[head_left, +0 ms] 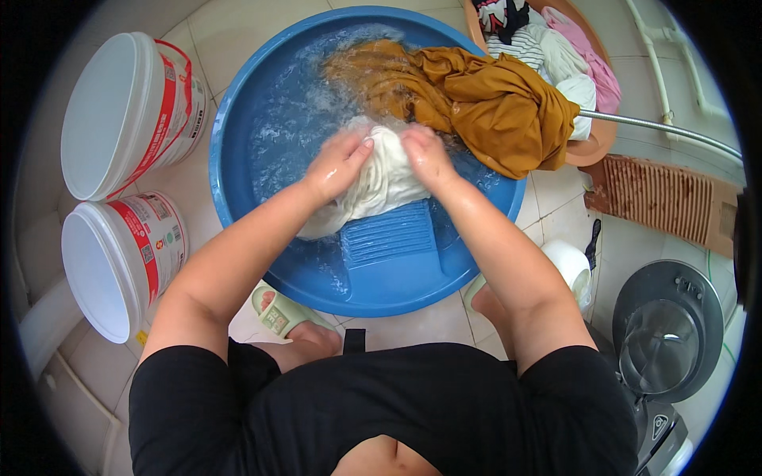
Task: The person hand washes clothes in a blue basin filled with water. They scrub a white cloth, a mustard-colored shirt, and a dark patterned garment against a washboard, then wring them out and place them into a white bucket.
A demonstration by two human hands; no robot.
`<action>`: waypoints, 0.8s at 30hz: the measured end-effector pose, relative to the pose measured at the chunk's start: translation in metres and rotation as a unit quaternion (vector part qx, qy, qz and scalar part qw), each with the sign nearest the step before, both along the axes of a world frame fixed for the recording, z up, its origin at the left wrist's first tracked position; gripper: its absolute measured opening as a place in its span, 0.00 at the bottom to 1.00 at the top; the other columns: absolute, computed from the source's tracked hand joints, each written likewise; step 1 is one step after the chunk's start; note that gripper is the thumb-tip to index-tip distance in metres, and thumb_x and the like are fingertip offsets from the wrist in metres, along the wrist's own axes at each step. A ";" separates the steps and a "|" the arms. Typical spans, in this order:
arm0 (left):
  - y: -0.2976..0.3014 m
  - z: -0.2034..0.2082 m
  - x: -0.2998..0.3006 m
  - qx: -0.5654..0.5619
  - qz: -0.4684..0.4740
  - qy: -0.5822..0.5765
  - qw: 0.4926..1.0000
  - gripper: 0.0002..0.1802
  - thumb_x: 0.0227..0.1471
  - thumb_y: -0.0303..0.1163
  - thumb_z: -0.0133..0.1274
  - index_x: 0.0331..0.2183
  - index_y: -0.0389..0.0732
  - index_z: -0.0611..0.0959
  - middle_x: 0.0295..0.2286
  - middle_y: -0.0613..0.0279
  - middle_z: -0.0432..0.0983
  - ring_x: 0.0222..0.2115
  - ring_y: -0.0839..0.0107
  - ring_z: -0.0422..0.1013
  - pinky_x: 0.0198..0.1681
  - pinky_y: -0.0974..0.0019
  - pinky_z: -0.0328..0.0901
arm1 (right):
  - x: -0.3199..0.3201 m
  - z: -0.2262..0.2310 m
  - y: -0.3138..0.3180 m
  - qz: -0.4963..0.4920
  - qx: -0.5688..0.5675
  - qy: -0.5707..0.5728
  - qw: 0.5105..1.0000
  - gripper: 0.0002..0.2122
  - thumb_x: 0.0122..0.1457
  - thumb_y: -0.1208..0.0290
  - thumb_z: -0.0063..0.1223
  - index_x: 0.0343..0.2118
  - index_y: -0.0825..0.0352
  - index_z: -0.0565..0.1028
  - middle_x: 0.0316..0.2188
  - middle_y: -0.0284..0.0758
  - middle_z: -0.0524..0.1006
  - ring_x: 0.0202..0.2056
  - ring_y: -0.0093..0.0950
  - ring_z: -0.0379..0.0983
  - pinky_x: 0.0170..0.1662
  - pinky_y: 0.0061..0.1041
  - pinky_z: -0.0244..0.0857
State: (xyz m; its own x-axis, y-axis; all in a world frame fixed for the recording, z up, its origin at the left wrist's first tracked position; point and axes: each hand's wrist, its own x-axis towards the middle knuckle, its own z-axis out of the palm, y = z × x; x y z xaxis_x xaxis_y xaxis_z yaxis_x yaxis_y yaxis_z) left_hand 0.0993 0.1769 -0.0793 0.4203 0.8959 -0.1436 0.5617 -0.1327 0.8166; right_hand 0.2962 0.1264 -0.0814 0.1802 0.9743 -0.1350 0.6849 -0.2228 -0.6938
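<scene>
A large round blue basin full of moving water stands before me. Bunched over its built-in ribbed washboard is a wet white cloth. My left hand closes on the cloth's left side, its fingers partly blurred and hidden by the folds. On the other side my right hand grips it too, fingers turned inward. Beyond my hands, a mustard-brown garment lies partly in the water and is heaped over the basin's right rim.
At left are two white lidded buckets with red bands. An orange tub of clothes sits far right, near a metal hose and a brown washboard. Closer on the right are a white container and a grey lidded appliance.
</scene>
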 end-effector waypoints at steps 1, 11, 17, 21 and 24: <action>-0.008 0.020 0.001 -0.120 0.005 -0.073 0.990 0.22 0.48 0.47 0.50 0.40 0.41 0.77 0.41 0.50 0.71 0.45 0.52 0.66 0.50 0.55 0.57 | -0.008 0.010 -0.005 -0.024 -0.012 0.114 0.993 0.13 0.52 0.64 0.47 0.35 0.67 0.75 0.41 0.43 0.72 0.44 0.40 0.68 0.47 0.33 0.61; -0.043 0.054 0.004 -0.118 -0.247 0.178 0.945 0.24 0.46 0.39 0.48 0.47 0.46 0.71 0.43 0.50 0.69 0.44 0.53 0.65 0.44 0.52 0.59 | -0.044 0.050 -0.059 0.086 -0.017 -0.047 0.995 0.11 0.44 0.59 0.53 0.29 0.60 0.75 0.35 0.36 0.72 0.37 0.38 0.67 0.40 0.35 0.60; -0.023 0.048 0.012 0.019 -0.044 0.216 0.975 0.15 0.49 0.41 0.46 0.37 0.45 0.79 0.46 0.50 0.66 0.46 0.49 0.63 0.47 0.50 0.59 | -0.049 0.048 -0.011 -0.032 -0.084 -0.140 0.986 0.17 0.47 0.53 0.49 0.33 0.62 0.75 0.49 0.40 0.66 0.52 0.42 0.57 0.50 0.43 0.54; -0.073 0.070 -0.015 0.101 -0.123 0.038 0.987 0.18 0.43 0.33 0.51 0.40 0.44 0.76 0.46 0.47 0.65 0.46 0.51 0.62 0.47 0.47 0.57 | -0.039 0.065 -0.074 0.084 0.075 0.019 0.993 0.13 0.41 0.61 0.56 0.28 0.63 0.73 0.44 0.40 0.68 0.44 0.43 0.63 0.48 0.44 0.55; -0.081 0.077 -0.022 0.173 -0.285 0.084 0.939 0.19 0.41 0.35 0.50 0.40 0.46 0.76 0.42 0.48 0.68 0.43 0.52 0.64 0.50 0.46 0.54 | -0.037 0.080 -0.097 0.185 0.144 -0.044 0.971 0.13 0.40 0.58 0.56 0.26 0.61 0.73 0.37 0.41 0.71 0.39 0.43 0.66 0.43 0.42 0.59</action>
